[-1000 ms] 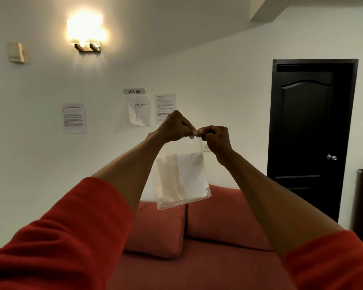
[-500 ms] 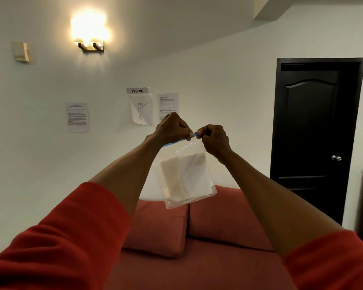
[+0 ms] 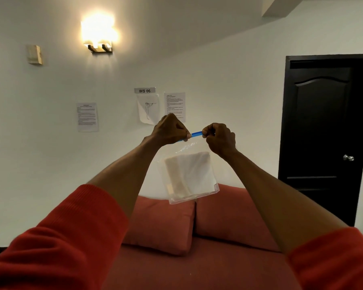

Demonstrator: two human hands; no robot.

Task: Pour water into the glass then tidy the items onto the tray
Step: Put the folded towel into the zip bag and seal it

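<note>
Two forearms in pushed-up red sleeves [image 3: 57,245] reach forward and upward from the bottom corners. The left hand [image 3: 169,132] and right hand [image 3: 219,139] are raised side by side, each with fingers curled, pinching the blue zip strip [image 3: 196,134] along the top edge of a clear plastic zip bag [image 3: 189,172]. The bag hangs tilted below the hands, holding folded white and cream material, possibly cloth or paper. Beyond and below it lies a bed with a rust-red cover [image 3: 197,268] and two matching pillows [image 3: 161,225] against a white wall. Printed paper sheets [image 3: 87,117], a "WS 06" label [image 3: 144,90] and a lit wall lamp [image 3: 99,36] hang there. A dark door [image 3: 323,132] stands at the right. No glass or tray is in view.
</note>
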